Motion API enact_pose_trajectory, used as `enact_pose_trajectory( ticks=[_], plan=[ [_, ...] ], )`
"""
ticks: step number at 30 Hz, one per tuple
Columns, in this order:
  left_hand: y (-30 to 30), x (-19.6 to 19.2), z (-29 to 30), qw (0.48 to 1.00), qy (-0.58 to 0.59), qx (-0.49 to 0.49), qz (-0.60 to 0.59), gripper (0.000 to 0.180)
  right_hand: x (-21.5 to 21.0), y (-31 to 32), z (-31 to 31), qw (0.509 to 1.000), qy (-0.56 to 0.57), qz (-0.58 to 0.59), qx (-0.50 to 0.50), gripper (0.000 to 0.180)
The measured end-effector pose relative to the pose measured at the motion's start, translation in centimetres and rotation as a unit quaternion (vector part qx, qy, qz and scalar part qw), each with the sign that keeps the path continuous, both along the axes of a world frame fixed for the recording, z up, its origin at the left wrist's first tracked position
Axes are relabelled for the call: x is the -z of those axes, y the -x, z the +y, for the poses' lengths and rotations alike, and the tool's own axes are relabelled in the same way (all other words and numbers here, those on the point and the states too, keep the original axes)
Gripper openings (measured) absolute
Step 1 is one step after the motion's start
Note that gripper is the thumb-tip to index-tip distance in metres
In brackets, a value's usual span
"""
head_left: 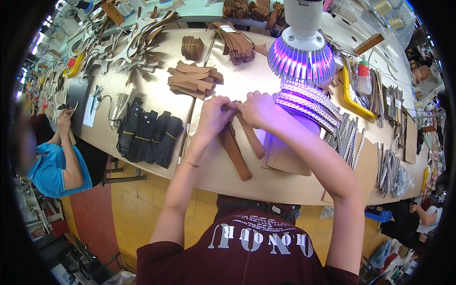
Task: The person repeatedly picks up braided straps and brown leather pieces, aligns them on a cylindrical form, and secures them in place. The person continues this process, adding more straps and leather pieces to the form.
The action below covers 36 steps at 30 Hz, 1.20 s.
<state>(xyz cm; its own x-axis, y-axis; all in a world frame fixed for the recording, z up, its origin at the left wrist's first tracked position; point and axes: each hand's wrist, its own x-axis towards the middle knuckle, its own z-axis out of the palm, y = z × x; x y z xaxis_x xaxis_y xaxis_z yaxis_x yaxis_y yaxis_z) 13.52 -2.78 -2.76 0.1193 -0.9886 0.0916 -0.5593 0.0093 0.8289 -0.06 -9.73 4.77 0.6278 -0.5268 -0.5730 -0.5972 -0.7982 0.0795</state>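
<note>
Close together over the middle of the table, my left hand [214,115] and my right hand [258,110] both have their fingers pinched. Between them they grip the upper end of a brown leather strip [251,136], whose free end hangs toward me. The exact grip is partly hidden by my fingers. Another brown strip, or a small stack of strips [235,154], lies below my left hand and points toward my body. Just beyond my hands sits a loose pile of brown strips [194,80]. A tan flat panel [289,152] lies under my right forearm.
A lamp [301,57] glowing purple hangs over braided silver straps [308,102] at the right. Bundled black strips [149,135] lie left. Beyond are banded brown bundles [192,48]. A yellow-handled tool [354,95] lies far right. A co-worker in blue [61,166] sits left.
</note>
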Motion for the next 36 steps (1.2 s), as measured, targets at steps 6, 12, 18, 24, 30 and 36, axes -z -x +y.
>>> enact_pose_trajectory(
  ticks=[6, 12, 18, 24, 30, 36],
  plan=[
    [-0.1, -8.9, 4.1, 0.995, 0.031, 0.087, 0.025, 0.011, -0.2, 0.1, 0.2, 1.000, 0.011, -0.020, 0.011, 0.037],
    [1.0, -18.6, 10.9, 0.958, 0.260, 0.095, 0.072, 0.014, -0.1, 0.3, 1.9, 0.990, 0.089, -0.112, -0.009, 0.027],
    [1.3, -22.2, 8.3, 0.875, 0.147, 0.462, 0.016, 0.018, -2.9, 1.7, 5.1, 0.959, 0.059, -0.278, 0.003, 0.026],
    [1.3, -20.4, 8.7, 0.989, 0.049, 0.139, 0.028, 0.022, -7.2, 9.0, 9.8, 0.463, -0.688, -0.528, 0.183, 0.060],
    [-2.4, -20.4, 8.6, 0.978, 0.187, -0.021, 0.089, 0.022, -5.8, 9.3, 11.6, 0.647, -0.441, -0.587, 0.206, 0.055],
    [1.7, -18.5, 10.2, 0.966, 0.094, 0.068, 0.231, 0.018, -5.7, 12.6, 12.9, 0.563, -0.453, -0.643, 0.254, 0.032]
  ],
)
